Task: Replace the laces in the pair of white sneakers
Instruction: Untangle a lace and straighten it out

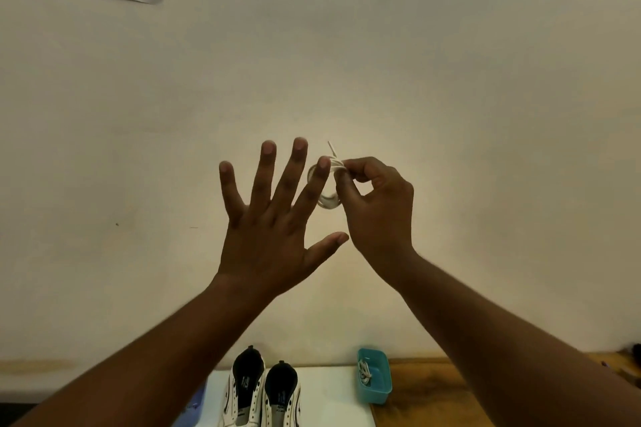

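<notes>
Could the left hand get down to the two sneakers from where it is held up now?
Probably yes. The left hand is spread open and holds nothing, and nothing lies between it and the sneakers on the table below; only the right hand pinches a lace.

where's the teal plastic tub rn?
Head view, bottom right of centre: teal plastic tub sits on the table, right of the white sneakers, with white laces inside.

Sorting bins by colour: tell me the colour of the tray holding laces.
Teal tray, head view.
</notes>
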### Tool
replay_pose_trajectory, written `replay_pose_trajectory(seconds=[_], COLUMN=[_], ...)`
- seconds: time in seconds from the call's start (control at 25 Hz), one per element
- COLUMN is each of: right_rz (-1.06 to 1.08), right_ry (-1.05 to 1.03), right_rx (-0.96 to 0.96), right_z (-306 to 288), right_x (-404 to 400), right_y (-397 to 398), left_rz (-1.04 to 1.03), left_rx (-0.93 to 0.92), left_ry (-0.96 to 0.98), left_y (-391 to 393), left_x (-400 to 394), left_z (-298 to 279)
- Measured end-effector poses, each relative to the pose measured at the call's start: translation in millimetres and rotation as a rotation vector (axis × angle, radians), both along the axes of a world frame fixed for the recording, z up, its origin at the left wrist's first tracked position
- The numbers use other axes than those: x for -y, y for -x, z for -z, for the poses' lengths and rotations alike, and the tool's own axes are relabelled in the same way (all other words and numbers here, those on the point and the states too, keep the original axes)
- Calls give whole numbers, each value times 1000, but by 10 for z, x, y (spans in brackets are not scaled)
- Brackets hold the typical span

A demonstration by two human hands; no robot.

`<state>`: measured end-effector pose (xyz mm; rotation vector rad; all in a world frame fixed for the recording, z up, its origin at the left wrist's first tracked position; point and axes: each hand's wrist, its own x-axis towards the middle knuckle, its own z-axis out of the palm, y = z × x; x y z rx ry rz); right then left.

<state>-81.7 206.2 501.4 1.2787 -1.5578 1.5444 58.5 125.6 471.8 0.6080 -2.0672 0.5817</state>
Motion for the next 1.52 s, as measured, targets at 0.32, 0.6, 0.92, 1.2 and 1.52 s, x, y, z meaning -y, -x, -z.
replay_pose_trajectory(seconds=[0.32,0.6,0.92,1.2,1.52], right_rz=[82,208,509,578,750], right_ry=[-62,-334,-809,-1056,-1353], right_rx=[46,304,508,786,614], right_z=[354,1588,2959,3795,4248], right_x=[-178,-340,-354,-31,452], right_y=[202,724,1539,2346,2678], left_rz=[49,143,134,135,136], left_rx=[5,216,454,513,524], left_ry=[-175,-433,-598,-680,-744], left_y=[92,405,752,1003,1094], left_x=[-123,-178,-132,72,190], left_z=[372,1610,2834,3461,3883])
